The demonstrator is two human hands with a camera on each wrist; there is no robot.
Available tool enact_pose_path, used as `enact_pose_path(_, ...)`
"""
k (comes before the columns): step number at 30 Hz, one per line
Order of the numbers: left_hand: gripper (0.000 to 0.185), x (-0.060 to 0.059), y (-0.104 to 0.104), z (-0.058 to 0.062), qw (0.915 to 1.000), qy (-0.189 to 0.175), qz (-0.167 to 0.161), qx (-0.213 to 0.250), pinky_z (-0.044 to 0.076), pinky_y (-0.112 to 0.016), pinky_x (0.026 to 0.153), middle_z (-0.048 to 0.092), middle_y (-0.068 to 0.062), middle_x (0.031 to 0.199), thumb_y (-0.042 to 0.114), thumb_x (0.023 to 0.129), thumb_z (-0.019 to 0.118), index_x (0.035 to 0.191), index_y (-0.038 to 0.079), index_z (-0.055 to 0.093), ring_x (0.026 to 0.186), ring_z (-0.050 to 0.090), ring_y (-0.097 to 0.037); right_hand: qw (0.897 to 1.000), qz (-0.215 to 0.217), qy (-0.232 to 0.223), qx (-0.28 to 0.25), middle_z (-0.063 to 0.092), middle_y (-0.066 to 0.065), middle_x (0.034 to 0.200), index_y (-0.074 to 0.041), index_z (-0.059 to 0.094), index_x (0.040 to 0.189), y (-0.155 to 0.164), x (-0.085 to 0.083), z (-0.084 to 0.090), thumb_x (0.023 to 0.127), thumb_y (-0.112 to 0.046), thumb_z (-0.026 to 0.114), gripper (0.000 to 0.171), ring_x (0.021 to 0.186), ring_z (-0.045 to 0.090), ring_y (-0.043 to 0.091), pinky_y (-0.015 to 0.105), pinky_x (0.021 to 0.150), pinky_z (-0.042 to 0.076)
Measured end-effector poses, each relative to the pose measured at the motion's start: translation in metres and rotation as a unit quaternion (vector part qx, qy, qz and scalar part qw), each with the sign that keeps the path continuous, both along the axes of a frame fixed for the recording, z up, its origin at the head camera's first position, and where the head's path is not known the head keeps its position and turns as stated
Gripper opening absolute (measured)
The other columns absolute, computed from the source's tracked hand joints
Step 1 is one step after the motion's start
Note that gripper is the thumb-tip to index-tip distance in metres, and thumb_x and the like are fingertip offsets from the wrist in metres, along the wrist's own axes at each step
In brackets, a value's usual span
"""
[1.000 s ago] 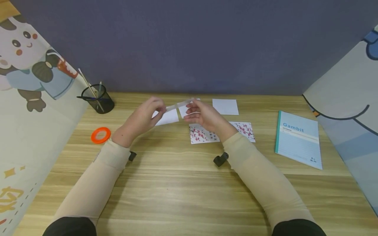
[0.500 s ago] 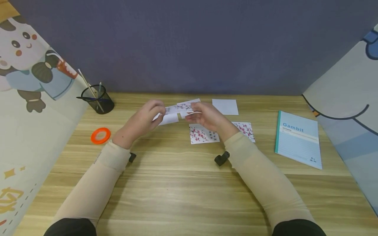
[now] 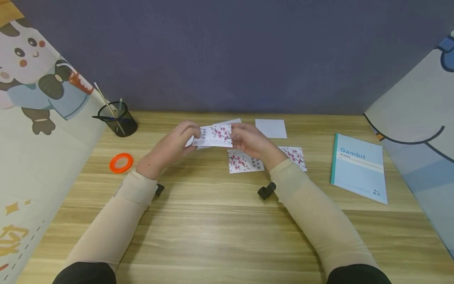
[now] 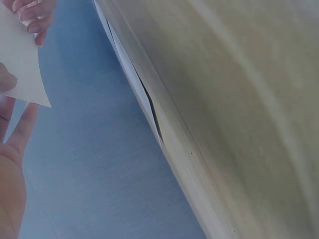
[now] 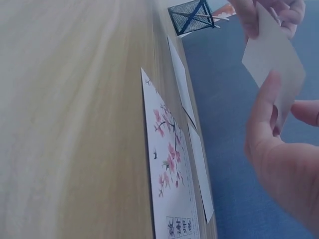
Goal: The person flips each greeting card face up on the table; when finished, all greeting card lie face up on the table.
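Card (image 3: 214,136), blossom print up, held clear of the desk (image 3: 213,221) at 12 o'clock, left hand (image 3: 170,146) and right hand (image 3: 250,142) each pinching one short end, probably to keep it taut and readable; matching cards (image 3: 244,161) lie flat beneath.

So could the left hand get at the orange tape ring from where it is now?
Probably yes, but not right away: the left hand pinches the blossom card together with the right hand. The orange tape ring lies on bare table to its left, nothing between.
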State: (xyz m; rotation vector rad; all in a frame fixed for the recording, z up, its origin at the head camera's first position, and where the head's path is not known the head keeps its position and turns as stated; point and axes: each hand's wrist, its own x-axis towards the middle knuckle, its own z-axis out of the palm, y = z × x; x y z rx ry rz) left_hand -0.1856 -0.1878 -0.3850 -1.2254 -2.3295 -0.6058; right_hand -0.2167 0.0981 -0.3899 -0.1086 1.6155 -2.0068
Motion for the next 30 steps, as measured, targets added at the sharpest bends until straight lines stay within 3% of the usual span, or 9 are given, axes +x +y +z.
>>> enact_pose_path(3, 0.038, -0.0002, 0.0008, -0.0002, 1.0000, 0.002, -0.002, -0.002, 0.056, -0.043, 0.109, 0.063, -0.020, 0.126, -0.011, 0.083, 0.083, 0.108, 0.001, 0.057, 0.124, 0.061, -0.035, 1.000, 0.009, 0.016, 0.014, 0.052, 0.008, 0.126, 0.000, 0.012, 0.170, 0.0009, 0.0000, -0.0015, 0.097, 0.000, 0.052, 0.083, 0.078, 0.058, 0.009, 0.027, 0.090, 0.062)
enact_pose_path(11, 0.036, 0.0002, 0.0010, -0.0008, 0.9999, -0.007, 0.008, -0.009, 0.055, -0.042, 0.111, 0.063, -0.020, 0.128, -0.008, 0.086, 0.082, 0.109, 0.001, 0.056, 0.125, 0.061, -0.035, 0.998, -0.001, 0.031, 0.052, 0.053, 0.005, 0.110, -0.002, 0.028, 0.163, -0.0004, 0.0016, -0.0022, 0.097, -0.001, 0.055, 0.071, 0.086, 0.059, 0.013, 0.032, 0.086, 0.064)
enact_pose_path(20, 0.037, -0.0006, 0.0010, -0.0017, 0.9997, -0.018, 0.013, -0.013, 0.054, -0.044, 0.112, 0.062, -0.020, 0.129, -0.009, 0.085, 0.082, 0.109, 0.000, 0.055, 0.126, 0.060, -0.036, 0.998, -0.009, 0.032, 0.058, 0.050, 0.009, 0.123, -0.003, 0.036, 0.156, -0.0008, 0.0028, -0.0029, 0.097, 0.002, 0.055, 0.062, 0.089, 0.060, 0.015, 0.033, 0.079, 0.066)
enact_pose_path(30, 0.042, -0.0056, -0.0007, -0.0013, 0.9949, -0.061, 0.079, 0.000, 0.048, -0.051, 0.117, 0.060, -0.024, 0.134, -0.006, 0.085, 0.083, 0.119, -0.003, 0.059, 0.130, 0.056, -0.041, 0.998, -0.015, 0.030, 0.052, 0.047, 0.009, 0.132, -0.006, 0.035, 0.156, 0.0000, 0.0012, -0.0041, 0.099, 0.002, 0.056, 0.062, 0.089, 0.060, 0.014, 0.034, 0.080, 0.067)
